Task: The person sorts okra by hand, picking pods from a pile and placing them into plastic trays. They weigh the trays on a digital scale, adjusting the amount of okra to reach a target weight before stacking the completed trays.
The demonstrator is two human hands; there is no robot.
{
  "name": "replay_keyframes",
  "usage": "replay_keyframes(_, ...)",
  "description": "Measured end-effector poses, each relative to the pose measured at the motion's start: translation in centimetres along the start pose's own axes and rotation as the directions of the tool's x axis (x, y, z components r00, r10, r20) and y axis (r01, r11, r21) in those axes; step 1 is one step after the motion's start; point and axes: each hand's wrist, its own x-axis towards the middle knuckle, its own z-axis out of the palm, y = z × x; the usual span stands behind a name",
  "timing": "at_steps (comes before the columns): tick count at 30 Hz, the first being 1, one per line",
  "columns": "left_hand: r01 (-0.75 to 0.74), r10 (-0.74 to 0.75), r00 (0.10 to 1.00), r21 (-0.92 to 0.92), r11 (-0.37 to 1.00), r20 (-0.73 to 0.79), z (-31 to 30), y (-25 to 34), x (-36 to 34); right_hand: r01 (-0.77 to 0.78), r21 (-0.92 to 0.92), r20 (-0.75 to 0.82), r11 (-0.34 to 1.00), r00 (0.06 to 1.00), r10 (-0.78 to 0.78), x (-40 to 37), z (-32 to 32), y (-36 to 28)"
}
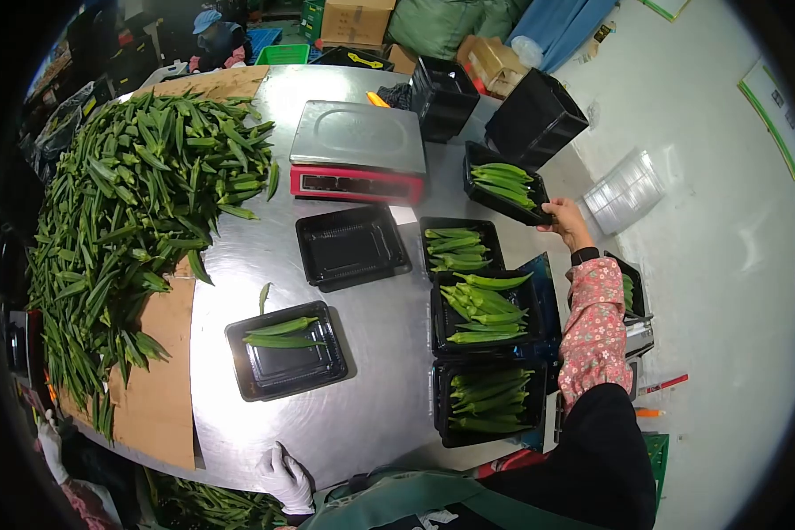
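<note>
My right hand (567,221), bare, grips the near right corner of a black plastic tray (503,207) holding several green okra pods (502,183). This tray is at the far right of the metal table. My left hand (284,477), in a white glove, rests at the near table edge with its fingers stretched forward and nothing in it. Ahead of it lies a black tray (283,378) with a few okra pods inside and one loose pod (264,299) beside it. Farther on is an empty black tray (352,246).
A large okra heap (150,185) covers the left, partly on cardboard (155,389). Filled okra trays (488,437) line the right. A red scale (358,150) and stacked black trays (442,97) stand behind. Another person's gloved hand (51,446) shows at left; a capped person (214,40) is farther back.
</note>
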Motion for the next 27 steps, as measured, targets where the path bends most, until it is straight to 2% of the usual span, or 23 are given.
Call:
replay_keyframes(4, -0.005, 0.005, 1.000, 0.012, 1.000, -0.001, 0.0, -0.1, 0.0, -0.005, -0.080, 0.015, 0.997, 1.000, 0.007, -0.1, -0.1, 1.0)
replay_keyframes(11, -0.010, 0.010, 1.000, 0.033, 0.999, 0.012, -0.1, -0.1, -0.1, -0.047, -0.166, 0.084, 0.985, 0.995, 0.061, -1.5, 3.3, 2.4)
replay_keyframes(14, -0.011, 0.010, 1.000, 0.041, 0.999, 0.020, -0.1, -0.3, -0.1, -0.038, -0.308, 0.135, 0.951, 0.987, 0.083, -1.9, 4.6, 3.2)
replay_keyframes(15, 0.000, -0.001, 1.000, 0.046, 0.999, 0.017, -0.2, -0.2, -0.2, 0.006, -0.342, 0.124, 0.940, 0.991, 0.039, -1.8, 4.8, 3.8)
replay_keyframes(16, 0.002, -0.003, 0.999, 0.036, 0.999, 0.039, -0.3, 0.1, 0.0, 0.225, -0.674, 0.157, 0.703, 0.974, -0.161, 1.3, 3.6, 7.2)
replay_keyframes(17, 0.016, -0.018, 0.999, 0.034, 0.999, 0.051, -0.5, 0.5, 0.5, 0.202, -0.689, 0.174, 0.696, 0.978, -0.111, 0.4, 4.1, 6.9)
replay_keyframes(18, 0.040, -0.042, 0.997, 0.042, 0.998, 0.057, -1.0, 0.7, 0.8, 0.216, -0.777, 0.249, 0.591, 0.968, -0.027, -0.8, 4.7, 6.1)
replay_keyframes(19, 0.019, -0.020, 0.999, 0.023, 1.000, 0.026, -0.7, 0.2, 0.6, 0.320, -0.866, 0.339, 0.384, 0.940, -0.019, -2.4, 5.9, 4.7)
replay_keyframes(20, 0.036, -0.037, 0.999, 0.059, 0.998, 0.012, -1.1, 0.7, 0.9, 0.363, -0.912, 0.362, 0.189, 0.931, -0.042, -0.1, 4.9, 7.4)
replay_keyframes(21, 0.020, -0.020, 1.000, 0.064, 0.998, -0.005, -1.4, 0.8, 1.3, 0.366, -0.896, 0.357, 0.253, 0.930, -0.081, -0.3, 4.4, 7.3)
replay_keyframes(22, -0.002, 0.003, 1.000, 0.064, 0.998, -0.017, -1.6, 0.7, 1.5, 0.290, -0.937, 0.255, 0.193, 0.949, -0.185, 2.7, 2.9, 10.2)
replay_keyframes(24, 0.006, -0.003, 0.999, 0.072, 0.997, -0.047, -1.4, 0.5, 1.3, 0.283, -0.949, 0.222, 0.142, 0.915, -0.336, -0.8, 6.1, 4.0)
replay_keyframes(26, 0.024, -0.020, 0.999, 0.074, 0.997, -0.049, -1.8, 0.6, 1.4, 0.454, -0.855, 0.278, 0.251, 0.810, -0.516, -0.3, 8.0, 2.3)
replay_keyframes(27, 0.024, -0.021, 0.999, 0.063, 0.998, -0.049, -1.9, 0.6, 1.4, 0.599, -0.764, 0.379, 0.241, 0.719, -0.583, -1.9, 10.4, 0.1)
